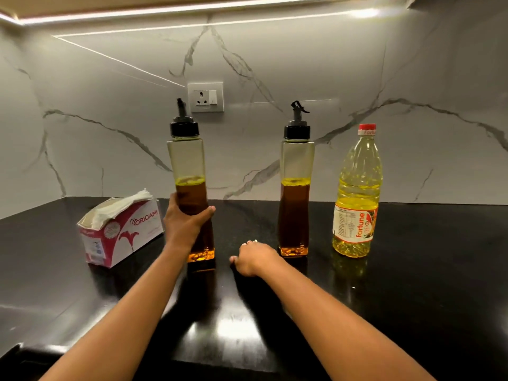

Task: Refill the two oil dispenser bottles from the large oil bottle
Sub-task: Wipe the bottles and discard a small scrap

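On a black counter (412, 270), the left hand (187, 224) curls fingers and thumb around the middle of the left dispenser bottle (188, 160). The right hand (254, 258) rests beside it, fingers loosely curled, empty. Rightward stand the right dispenser bottle (295, 188), then the large oil bottle (357, 188).

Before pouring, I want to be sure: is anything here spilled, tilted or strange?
Nothing stands out. The left clear square black-capped dispenser bottle, gripped by the left hand, the right dispenser bottle and the large yellow oil bottle with red cap stand upright, closed. No oil shows on the black counter. The pink tissue box sits angled.
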The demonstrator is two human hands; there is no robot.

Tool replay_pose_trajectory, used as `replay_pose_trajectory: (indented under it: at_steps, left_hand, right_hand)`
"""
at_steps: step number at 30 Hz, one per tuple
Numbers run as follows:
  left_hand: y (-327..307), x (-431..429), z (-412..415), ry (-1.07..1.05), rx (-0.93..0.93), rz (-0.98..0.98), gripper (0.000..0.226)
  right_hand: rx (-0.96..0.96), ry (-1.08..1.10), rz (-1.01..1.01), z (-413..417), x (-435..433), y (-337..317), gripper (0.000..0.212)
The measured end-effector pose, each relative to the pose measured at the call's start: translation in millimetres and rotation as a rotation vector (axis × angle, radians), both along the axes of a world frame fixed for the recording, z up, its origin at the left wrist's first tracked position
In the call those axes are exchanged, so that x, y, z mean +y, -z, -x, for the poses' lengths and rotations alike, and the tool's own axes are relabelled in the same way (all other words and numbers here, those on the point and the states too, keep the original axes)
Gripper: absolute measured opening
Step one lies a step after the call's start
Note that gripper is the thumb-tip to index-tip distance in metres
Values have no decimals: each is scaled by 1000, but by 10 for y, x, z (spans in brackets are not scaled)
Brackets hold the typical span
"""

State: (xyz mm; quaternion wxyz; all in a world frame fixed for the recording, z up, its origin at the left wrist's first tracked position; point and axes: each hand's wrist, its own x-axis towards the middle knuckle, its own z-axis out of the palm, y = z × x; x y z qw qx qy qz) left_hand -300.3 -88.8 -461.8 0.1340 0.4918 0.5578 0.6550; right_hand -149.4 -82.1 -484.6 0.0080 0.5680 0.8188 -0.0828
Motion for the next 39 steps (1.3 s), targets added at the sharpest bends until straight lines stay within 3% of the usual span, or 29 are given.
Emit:
replay_pose_trajectory:
  at_steps: [4,10,13,16,22,28,34,39]
  left_hand:
    - [-129,-61,308,-62,2,-62,57]
    - [-229,-38,505,-51,-34,-70,64]
    - [-254,-76,561,-24,9,-49,66]
    - [-256,-144,588,-16,26,-37,67]
    - [-299,-281,645,-32,14,-39,66]
    - [-302,-501,652,-44,22,-25,69]
    - [-300,-659,555,-53,-8,-14,67]
    - [-267,-779,519,-36,7,-8,66]
  right_hand:
    - [73,100,-9,281,331,82,71]
    - [45,-151,34,674,372,149,69]
    - [36,69,-58,333,549,197,76]
    - [33,257,-20,205,634,177,83]
    - [60,-250,14,751,118,197,70]
    - [58,118,-58,34,147,201,76]
    - [36,-290,-69,520,-462,223,67]
    - [-21,91,-112,-60,-355,177,72]
